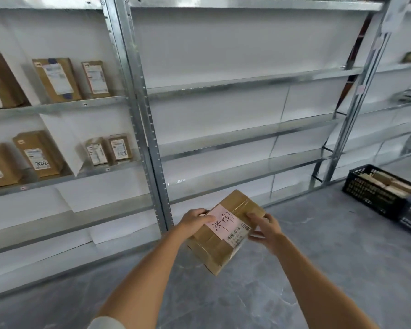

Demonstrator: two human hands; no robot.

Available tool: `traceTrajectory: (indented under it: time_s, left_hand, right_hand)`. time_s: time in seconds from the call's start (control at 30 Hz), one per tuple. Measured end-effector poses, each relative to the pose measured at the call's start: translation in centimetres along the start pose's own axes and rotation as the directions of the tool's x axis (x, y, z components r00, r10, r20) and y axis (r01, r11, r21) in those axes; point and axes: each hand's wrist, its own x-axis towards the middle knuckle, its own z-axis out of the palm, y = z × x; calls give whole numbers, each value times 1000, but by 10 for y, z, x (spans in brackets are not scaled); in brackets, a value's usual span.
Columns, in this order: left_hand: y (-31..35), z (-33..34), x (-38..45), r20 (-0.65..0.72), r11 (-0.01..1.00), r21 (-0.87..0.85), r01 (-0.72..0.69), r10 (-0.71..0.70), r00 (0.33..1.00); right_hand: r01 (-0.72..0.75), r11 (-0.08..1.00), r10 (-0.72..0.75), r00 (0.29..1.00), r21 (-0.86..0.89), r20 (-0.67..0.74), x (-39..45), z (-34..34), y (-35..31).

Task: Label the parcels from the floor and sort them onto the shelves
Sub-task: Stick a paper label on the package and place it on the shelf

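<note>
The cardboard parcel [223,233] is held in mid-air between both hands, tilted, in front of the bare middle bay of the shelving [247,131] and above the grey floor [318,269]. The left hand [196,220] grips its left end, thumb lying over the edge of the pink handwritten label [221,222]; the right hand [266,230] cups the right end with its fingers [255,216] curled loosely on the top edge near the printed barcode sticker [239,233], so both are closed on the box rather than open. The step in hand looks like pressing the pink label flat: it would go best to keep the right hand steady as a brace and sweep the left thumb outward from the label's middle so no corner lifts, taking care that the pink slip does not cover the barcode it partly overlaps. The box then wants a level shelf, label facing out, as the shelved parcels [55,79] in the left bay already stand. The middle bay offers several open steel shelves backed with white sheets. A black crate [370,193] holding more packages sits on the floor far right, near the next upright, and the floor between is smooth and grey
</note>
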Motion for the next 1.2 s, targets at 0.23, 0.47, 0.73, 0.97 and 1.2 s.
traceTrajectory:
  time_s: [0.23, 0.47, 0.73, 0.97, 1.2]
  left_hand:
    - [116, 94, 177, -95, 991, 85, -108, 115, 989]
    - [133, 127, 212, -147, 996, -34, -86, 80, 986]
    - [220, 217, 339, 121, 983, 54, -175, 168, 978]
    - [312, 290, 466, 342, 949, 91, -302, 255, 905]
    - [390, 346, 543, 500, 911, 110, -397, 294, 815]
  right_hand:
    - [155, 987, -128, 931, 52, -342, 123, -114, -104]
    - [184, 982, -140, 856, 40, -498, 145, -135, -112]
    - [-18, 946, -193, 769, -323, -610, 225, -244, -167]
    - [-112, 864, -287, 694, -492, -661, 309, -332, -244]
    - [-44, 850, -305, 772, -525, -557, 349, -407, -304]
